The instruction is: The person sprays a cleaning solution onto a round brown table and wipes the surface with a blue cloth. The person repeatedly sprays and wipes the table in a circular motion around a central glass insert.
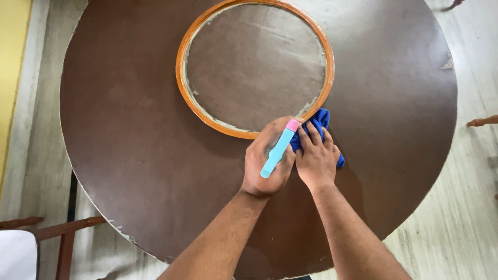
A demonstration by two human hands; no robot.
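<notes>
Wooden chair (52,231) at lower left, pale plank floor (467,207), yellow wall (10,62)
</notes>
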